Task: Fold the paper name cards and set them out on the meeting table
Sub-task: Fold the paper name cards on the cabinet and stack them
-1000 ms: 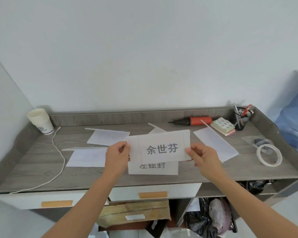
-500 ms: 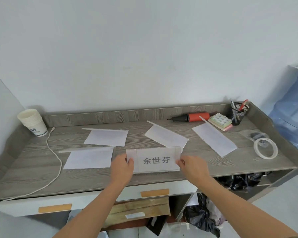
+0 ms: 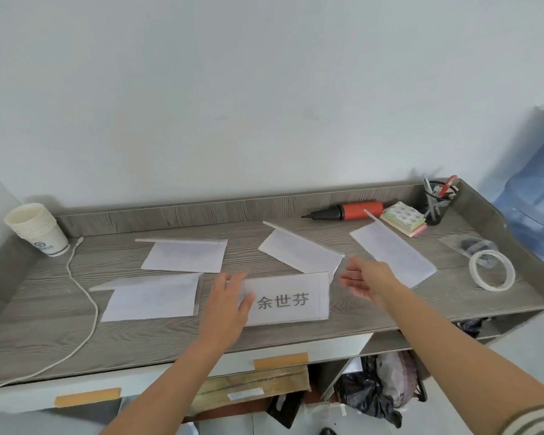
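While the card [image 3: 286, 298] sits near the front edge of the table [image 3: 44, 324], its printed face is turned toward the camera and three dark characters are read on it. Whether it stands as a tent or lies flat cannot be told.

Left hand [image 3: 226, 304]: laid over the card's left end, fingers straight and close together, thumb across the white margin beside the print. Nothing is pinched.

Right hand [image 3: 366, 279]: held just off the card's upper right corner, palm turned leftward, fingers spread and relaxed. Nothing is held, and no contact with the card is seen.

Four blank white papers are noted around the card, each with a folded strip along one edge:
- left sheet [image 3: 153, 298], just beside the card's left end
- rear-left sheet [image 3: 186, 255], behind that one
- middle sheet [image 3: 300, 251], angled, just behind the card
- right sheet [image 3: 393, 254], angled, partly hidden by the right hand

Also recorded on the table:
- cups [image 3: 36, 229], stacked in the far left corner
- white cable [image 3: 88, 302], trailed from beside the cups to the front left edge
- red and black pump [image 3: 349, 211], laid along the back wall
- notes [image 3: 404, 219], beside the pump
- pen pot [image 3: 438, 204], in the far right corner
- tape [image 3: 492, 273], flat near the right wall

A blue bottle [image 3: 534, 211] is seen beyond the table's right side.
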Demonstrator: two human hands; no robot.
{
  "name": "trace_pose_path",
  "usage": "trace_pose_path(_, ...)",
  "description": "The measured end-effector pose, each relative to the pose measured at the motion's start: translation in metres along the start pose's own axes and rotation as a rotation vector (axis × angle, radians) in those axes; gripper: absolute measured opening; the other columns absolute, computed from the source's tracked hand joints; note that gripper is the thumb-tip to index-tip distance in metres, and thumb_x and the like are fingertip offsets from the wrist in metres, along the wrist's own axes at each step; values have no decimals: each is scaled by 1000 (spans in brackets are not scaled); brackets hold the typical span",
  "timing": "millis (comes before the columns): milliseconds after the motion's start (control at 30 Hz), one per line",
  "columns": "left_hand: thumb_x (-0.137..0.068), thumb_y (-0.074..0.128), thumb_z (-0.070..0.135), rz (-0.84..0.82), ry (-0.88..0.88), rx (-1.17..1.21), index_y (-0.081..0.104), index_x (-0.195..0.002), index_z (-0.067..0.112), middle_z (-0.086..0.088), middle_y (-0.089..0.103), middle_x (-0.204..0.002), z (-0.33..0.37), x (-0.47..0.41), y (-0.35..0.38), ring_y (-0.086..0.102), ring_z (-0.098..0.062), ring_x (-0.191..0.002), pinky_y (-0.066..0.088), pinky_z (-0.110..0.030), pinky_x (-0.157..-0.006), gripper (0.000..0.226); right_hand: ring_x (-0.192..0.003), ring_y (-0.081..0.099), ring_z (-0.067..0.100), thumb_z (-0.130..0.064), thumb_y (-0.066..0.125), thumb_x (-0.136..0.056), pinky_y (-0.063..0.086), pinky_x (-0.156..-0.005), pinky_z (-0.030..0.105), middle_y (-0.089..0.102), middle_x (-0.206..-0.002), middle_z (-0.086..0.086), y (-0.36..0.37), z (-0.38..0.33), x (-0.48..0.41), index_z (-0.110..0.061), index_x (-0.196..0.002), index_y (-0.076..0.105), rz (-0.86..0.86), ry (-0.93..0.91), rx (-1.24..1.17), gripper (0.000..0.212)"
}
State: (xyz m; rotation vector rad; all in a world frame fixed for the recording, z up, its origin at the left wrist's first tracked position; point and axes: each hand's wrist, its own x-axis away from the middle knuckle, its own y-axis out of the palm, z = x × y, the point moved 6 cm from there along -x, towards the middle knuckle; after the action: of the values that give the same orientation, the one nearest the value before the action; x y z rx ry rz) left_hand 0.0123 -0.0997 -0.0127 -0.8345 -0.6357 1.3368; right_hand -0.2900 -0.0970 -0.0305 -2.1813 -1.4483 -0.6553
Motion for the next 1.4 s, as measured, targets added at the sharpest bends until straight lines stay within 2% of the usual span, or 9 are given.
trace_pose_path(133, -92, 56, 27, 15, -34, 40, 48, -131, 20, -3, 43, -130, 2, -2, 0, 50, -20, -113, 38, -25, -82, 41, -66, 70, 20, -34, 58, -93, 55, -48, 24, 73, -81, 15, 26, -6, -34, 3, -102, 57, -151, 161, -192, 38)
trace_pose_path(300, -92, 56, 18, 73, -100, 147, 47, -131, 20, 3, 41, -133, 8, 2, -2, 37, -4, -114, 32, -25, -106, 40, -47, 69, 14, -9, 54, -95, 52, -39, 18, 69, -77, 15, 40, -23, -53, 0, -116, 55, -255, 163, -381, 22)
trace_pose_path(633, -100, 40, 16, 148, -366, 589, 26, -146, 35, 24, 23, -148, -1, 14, 6, 20, 4, -137, 17, -33, -119, 53, -65, 67, 10, -14, 58, -92, 52, -53, 21, 77, -80, 0, 28, -88, 12, -15, -95, 71, -483, -412, 37, 14)
trace_pose_path(933, -98, 21, 51, 263, -658, 972, 63, -113, 33, 2, 70, -109, -3, 6, -12, 62, -14, -106, 45, -38, -98, 48, -70, 70, -2, -1, 57, -89, 50, -59, 9, 77, -75, -13, 31, -39, 62, -12, -98, 71, -496, -544, 246, 20)
trace_pose_path(1033, -97, 30, 50, 214, -637, 913, 61, -109, 41, 10, 64, -114, 2, 5, -13, 58, -11, -109, 40, -34, -101, 35, -83, 71, 0, -11, 59, -90, 51, -68, 10, 77, -88, -17, 28, -19, 63, -22, -101, 72, -441, -548, 308, 20)
trace_pose_path(1133, -96, 34, 49, 122, -562, 753, 44, -138, 36, 17, 43, -133, 6, 6, -11, 41, -7, -122, 29, -28, -106, 44, -58, 59, -4, -39, 54, -90, 40, -52, 11, 65, -61, -29, 22, -9, 62, -44, -81, 62, -309, -656, 601, 13)
trace_pose_path(1233, -97, 35, 46, 34, -507, 625, 41, -141, 33, 12, 43, -138, 8, 7, -7, 39, -6, -124, 28, -27, -105, 46, -48, 48, 6, -74, 16, -85, 30, -44, 19, 54, -51, -12, 17, 0, 55, -39, -68, 45, -135, -823, 1072, 48)
trace_pose_path(1333, -96, 32, 46, 16, -446, 578, 35, -145, 31, 8, 39, -148, 12, 8, -7, 36, -6, -127, 26, -25, -106, 51, -87, 64, 7, -73, 15, -86, 50, -72, 27, 71, -96, -14, 11, 5, 47, -37, -114, 57, -44, -687, 1226, 62)
trace_pose_path(1400, -96, 32, 46, 24, -464, 601, 27, -148, 31, 8, 31, -153, 14, 8, -7, 30, -8, -136, 22, -27, -109, 54, -120, 54, 11, -69, 31, -86, 46, -98, 33, 55, -136, -13, 8, 8, 46, -31, -144, 34, -58, -570, 987, 70)
